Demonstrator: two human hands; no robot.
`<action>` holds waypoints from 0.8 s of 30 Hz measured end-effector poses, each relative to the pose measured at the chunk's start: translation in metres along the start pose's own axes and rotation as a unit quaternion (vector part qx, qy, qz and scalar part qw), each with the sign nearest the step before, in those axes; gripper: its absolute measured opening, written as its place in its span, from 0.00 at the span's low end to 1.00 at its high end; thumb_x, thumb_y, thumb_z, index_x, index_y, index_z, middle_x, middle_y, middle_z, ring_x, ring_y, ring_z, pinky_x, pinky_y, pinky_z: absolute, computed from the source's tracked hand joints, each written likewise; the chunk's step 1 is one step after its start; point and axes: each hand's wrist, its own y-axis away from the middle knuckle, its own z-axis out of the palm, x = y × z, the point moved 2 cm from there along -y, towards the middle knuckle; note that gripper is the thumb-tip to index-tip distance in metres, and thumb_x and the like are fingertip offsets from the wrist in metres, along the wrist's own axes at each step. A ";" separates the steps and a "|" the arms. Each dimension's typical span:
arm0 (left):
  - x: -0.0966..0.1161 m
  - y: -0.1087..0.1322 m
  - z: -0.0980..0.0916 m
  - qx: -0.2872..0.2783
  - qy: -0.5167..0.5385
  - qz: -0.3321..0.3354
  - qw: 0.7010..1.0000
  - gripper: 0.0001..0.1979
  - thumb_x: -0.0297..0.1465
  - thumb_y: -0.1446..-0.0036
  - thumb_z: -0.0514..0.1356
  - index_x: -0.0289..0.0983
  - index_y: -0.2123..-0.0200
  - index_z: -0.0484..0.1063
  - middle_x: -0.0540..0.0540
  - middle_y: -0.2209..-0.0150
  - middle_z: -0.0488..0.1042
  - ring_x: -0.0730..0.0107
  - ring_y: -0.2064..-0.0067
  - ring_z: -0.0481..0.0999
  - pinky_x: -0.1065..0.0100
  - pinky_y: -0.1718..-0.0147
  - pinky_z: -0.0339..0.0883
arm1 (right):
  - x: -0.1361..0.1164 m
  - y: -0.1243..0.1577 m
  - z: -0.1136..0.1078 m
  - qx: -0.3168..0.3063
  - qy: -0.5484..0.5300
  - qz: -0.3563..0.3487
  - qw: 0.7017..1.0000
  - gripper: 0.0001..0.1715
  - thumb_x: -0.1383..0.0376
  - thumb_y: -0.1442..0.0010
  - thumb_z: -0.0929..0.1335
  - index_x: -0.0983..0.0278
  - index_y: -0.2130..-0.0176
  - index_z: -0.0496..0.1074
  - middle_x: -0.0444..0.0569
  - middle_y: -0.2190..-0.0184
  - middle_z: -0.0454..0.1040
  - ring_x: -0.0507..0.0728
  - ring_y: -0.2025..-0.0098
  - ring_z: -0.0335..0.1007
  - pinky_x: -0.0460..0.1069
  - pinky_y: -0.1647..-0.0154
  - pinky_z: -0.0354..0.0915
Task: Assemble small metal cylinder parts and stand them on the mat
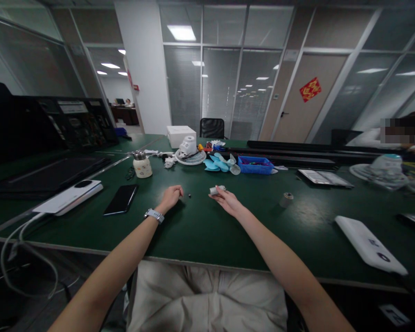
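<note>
My right hand (227, 201) has its thumb and fingers closed around a small grey-white cylinder (214, 190), held just above the green table. Across from it, my left hand (171, 198), with a watch on the wrist (154, 215), rests near the tabletop with its fingers curled in. Whatever lies inside those fingers is hidden. Between both hands, closer to the left one, sits a tiny dark metallic piece (190, 196). A second short cylinder (287, 199), metallic and upright, stands to the right of my right forearm.
Beyond my hands lie blue fan blades (217, 163), a white fan part (187, 146), and a blue basket (255, 165). At left are a phone (121, 199), a cream jar (143, 166) and a white cabled device (69, 196). A white device (370, 244) and another person (370, 137) are rightward.
</note>
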 end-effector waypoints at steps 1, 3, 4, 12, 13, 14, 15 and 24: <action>0.000 0.000 0.000 0.000 -0.002 0.001 1.000 0.10 0.28 0.57 0.47 0.39 0.81 0.66 0.50 0.80 0.68 0.67 0.72 0.69 0.68 0.69 0.60 | 0.001 -0.001 0.000 0.003 0.006 -0.003 1.000 0.09 0.67 0.42 0.70 0.70 0.61 0.71 0.51 0.67 0.78 0.52 0.66 0.77 0.46 0.58 0.73; 0.001 0.000 0.000 0.000 -0.006 -0.002 1.000 0.10 0.29 0.57 0.47 0.39 0.81 0.66 0.50 0.80 0.68 0.66 0.72 0.69 0.68 0.70 0.59 | 0.002 -0.002 0.000 0.012 0.019 -0.011 1.000 0.09 0.65 0.41 0.70 0.70 0.63 0.71 0.50 0.70 0.77 0.52 0.69 0.76 0.45 0.61 0.74; 0.001 0.001 0.000 0.000 -0.009 -0.004 1.000 0.10 0.29 0.57 0.47 0.39 0.81 0.66 0.50 0.80 0.68 0.66 0.72 0.69 0.68 0.70 0.59 | 0.002 -0.003 0.001 0.017 0.025 -0.016 0.999 0.10 0.64 0.41 0.70 0.70 0.64 0.71 0.49 0.72 0.77 0.51 0.71 0.76 0.45 0.62 0.74; 0.002 0.002 0.000 0.000 -0.019 -0.015 1.000 0.11 0.29 0.56 0.47 0.38 0.80 0.69 0.49 0.79 0.70 0.66 0.72 0.69 0.68 0.70 0.58 | 0.003 -0.001 0.003 0.024 0.064 -0.039 0.997 0.12 0.62 0.44 0.72 0.68 0.66 0.69 0.48 0.74 0.76 0.52 0.73 0.74 0.47 0.68 0.76; 0.002 0.002 0.000 0.000 -0.021 -0.014 1.000 0.11 0.28 0.56 0.47 0.38 0.80 0.69 0.49 0.79 0.70 0.66 0.72 0.69 0.68 0.71 0.58 | 0.004 0.000 0.003 0.031 0.075 -0.048 0.996 0.12 0.62 0.44 0.72 0.68 0.67 0.68 0.48 0.74 0.76 0.52 0.73 0.74 0.48 0.68 0.76; 0.002 0.002 0.000 -0.001 -0.023 -0.013 1.000 0.11 0.28 0.56 0.47 0.38 0.79 0.69 0.49 0.79 0.70 0.66 0.72 0.69 0.68 0.71 0.58 | 0.005 0.001 0.004 0.043 0.091 -0.059 0.993 0.12 0.62 0.45 0.72 0.67 0.67 0.68 0.48 0.74 0.76 0.53 0.73 0.74 0.48 0.68 0.75; 0.002 0.002 0.000 -0.002 -0.025 -0.011 1.000 0.11 0.28 0.56 0.47 0.39 0.80 0.69 0.49 0.79 0.70 0.66 0.72 0.69 0.68 0.71 0.58 | 0.005 0.002 0.003 0.060 0.109 -0.072 0.990 0.13 0.62 0.45 0.73 0.66 0.68 0.67 0.48 0.73 0.76 0.53 0.73 0.74 0.48 0.68 0.75; 0.002 0.001 -0.001 -0.010 -0.030 -0.008 0.999 0.12 0.27 0.57 0.47 0.39 0.80 0.70 0.49 0.79 0.71 0.65 0.72 0.69 0.68 0.70 0.59 | -0.099 0.029 -0.050 0.372 0.361 -0.360 0.775 0.25 0.46 0.51 0.71 0.62 0.67 0.63 0.50 0.68 0.75 0.58 0.65 0.74 0.50 0.59 0.68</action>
